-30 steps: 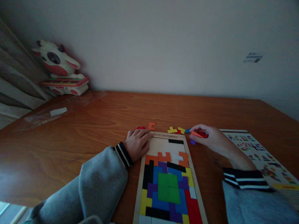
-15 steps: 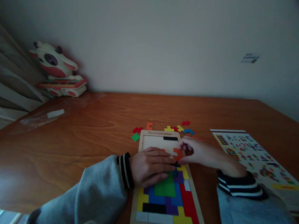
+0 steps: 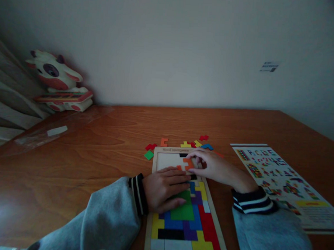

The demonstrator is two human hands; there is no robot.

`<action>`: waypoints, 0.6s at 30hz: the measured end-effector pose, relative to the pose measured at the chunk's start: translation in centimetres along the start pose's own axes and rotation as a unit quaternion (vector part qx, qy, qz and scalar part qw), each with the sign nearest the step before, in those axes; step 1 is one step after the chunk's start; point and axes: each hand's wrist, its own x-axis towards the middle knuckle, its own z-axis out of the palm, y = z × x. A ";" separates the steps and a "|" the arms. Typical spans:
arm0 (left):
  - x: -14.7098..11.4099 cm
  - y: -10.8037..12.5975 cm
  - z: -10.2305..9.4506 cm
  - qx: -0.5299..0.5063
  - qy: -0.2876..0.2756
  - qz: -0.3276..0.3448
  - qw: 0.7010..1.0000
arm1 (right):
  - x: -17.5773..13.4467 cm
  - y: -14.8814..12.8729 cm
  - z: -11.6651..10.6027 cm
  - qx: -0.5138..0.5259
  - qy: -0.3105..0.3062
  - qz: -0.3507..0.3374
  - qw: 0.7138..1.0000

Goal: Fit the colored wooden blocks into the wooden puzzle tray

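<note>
The wooden puzzle board lay on the brown table, directly in front of the person, and both hands were at it. The left hand was open, with the palm down and the fingers stretched across the fitted pieces, so that it covered a part of them. The right hand was bent over the upper right part of the board. Between its thumb and fingers it was gripping an orange notched piece, whose notch was turned to the left. This piece was above the inside of the board, near the fingertips of the left hand; whether it touched the base, I could not tell. A short black piece showed just beside these fingertips.

Below the left hand, a green block was surrounded by blue, purple, red and yellow pieces. Behind the board, on the table, there were a loose orange piece, a green square and a blue piece. To the right lay a printed pattern sheet, and in the far left corner stood a cow-shaped toy keyboard.
</note>
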 end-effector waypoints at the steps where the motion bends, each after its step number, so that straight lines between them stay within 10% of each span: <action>1: 0.0 0.0 0.0 -0.002 0.001 0.000 1.000 | 0.1 0.0 0.1 -0.013 0.013 -0.011 1.000; 10: -0.2 -0.4 0.4 0.000 0.017 -0.010 1.000 | 0.4 -0.8 0.6 -0.122 0.082 -0.103 0.984; 18: -0.4 -0.3 0.3 -0.009 0.021 -0.014 1.000 | 0.3 0.6 -1.2 -0.144 0.210 -0.017 0.967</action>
